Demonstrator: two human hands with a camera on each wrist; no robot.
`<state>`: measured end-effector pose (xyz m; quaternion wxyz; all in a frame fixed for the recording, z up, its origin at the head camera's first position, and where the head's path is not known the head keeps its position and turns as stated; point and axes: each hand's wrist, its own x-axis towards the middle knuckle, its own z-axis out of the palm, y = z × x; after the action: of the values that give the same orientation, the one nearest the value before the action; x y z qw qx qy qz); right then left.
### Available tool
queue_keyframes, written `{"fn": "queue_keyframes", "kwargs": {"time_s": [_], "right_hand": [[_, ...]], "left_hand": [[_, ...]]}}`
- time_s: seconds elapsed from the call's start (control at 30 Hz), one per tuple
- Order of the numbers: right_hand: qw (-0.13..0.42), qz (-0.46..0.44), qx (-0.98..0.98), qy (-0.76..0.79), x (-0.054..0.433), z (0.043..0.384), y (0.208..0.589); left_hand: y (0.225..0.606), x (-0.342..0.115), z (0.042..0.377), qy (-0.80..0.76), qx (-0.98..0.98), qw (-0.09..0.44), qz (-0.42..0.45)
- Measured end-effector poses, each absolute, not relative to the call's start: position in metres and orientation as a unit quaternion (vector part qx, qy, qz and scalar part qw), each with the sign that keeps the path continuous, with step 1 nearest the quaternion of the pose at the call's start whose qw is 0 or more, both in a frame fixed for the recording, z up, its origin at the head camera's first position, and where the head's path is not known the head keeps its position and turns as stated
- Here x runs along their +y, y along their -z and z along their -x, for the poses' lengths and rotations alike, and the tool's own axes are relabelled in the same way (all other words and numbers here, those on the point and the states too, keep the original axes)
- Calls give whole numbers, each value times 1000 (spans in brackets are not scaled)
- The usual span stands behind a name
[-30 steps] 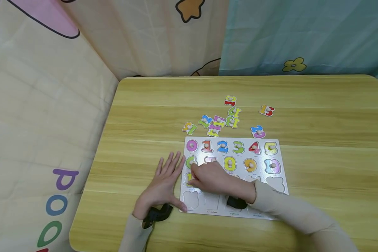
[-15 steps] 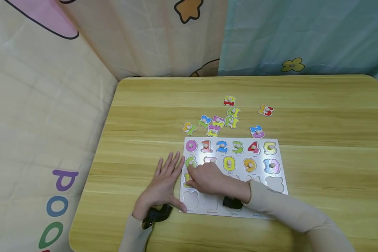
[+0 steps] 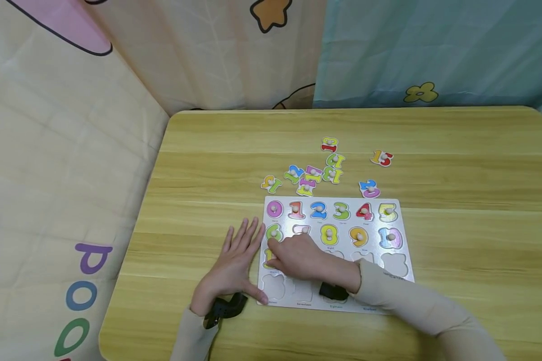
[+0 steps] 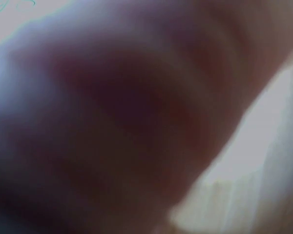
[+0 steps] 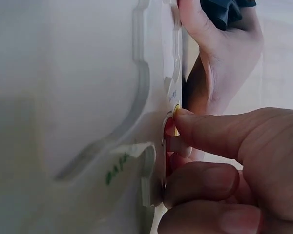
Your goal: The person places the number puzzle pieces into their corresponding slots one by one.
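Observation:
A white number puzzle board [image 3: 316, 302] lies on the table with knobbed pieces in its upper rows. My left hand [image 3: 235, 263] rests flat beside its left edge, fingers spread, thumb on the lower-left corner. Over the board's left part, my right hand [image 3: 298, 256] holds a yellow-and-red number puzzle piece [image 5: 169, 127] in the third row, thumb and forefinger around its knob [image 5: 179, 146]. The other fingers curl close to the board. In the head view the hand hides most of that piece and its neighbouring slots. Skin blurs most of the left wrist view.
Several loose number pieces lie beyond the board, among them a 15 [image 3: 382, 158], a 20 [image 3: 369, 188] and a 12 [image 3: 294, 174]. Unfilled recesses [image 3: 394, 264] show at the board's right and along its bottom row. Curtains [image 3: 235, 55] hang behind the wooden table [image 3: 469, 200].
My right hand has shifted very slightly left over the same piece, uncovering a little more of the 6. My left hand and the loose pieces stay in place.

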<state>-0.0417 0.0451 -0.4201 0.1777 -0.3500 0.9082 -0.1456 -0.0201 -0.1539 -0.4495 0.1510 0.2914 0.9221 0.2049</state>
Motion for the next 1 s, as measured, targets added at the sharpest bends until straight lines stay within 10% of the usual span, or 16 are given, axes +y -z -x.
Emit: {"fn": "queue_keyframes", "kwargs": {"time_s": [1.0], "right_hand": [[147,212,942,216,100,203,406]], "left_hand": [[450,-153,20,-222,919,152,-287]]}}
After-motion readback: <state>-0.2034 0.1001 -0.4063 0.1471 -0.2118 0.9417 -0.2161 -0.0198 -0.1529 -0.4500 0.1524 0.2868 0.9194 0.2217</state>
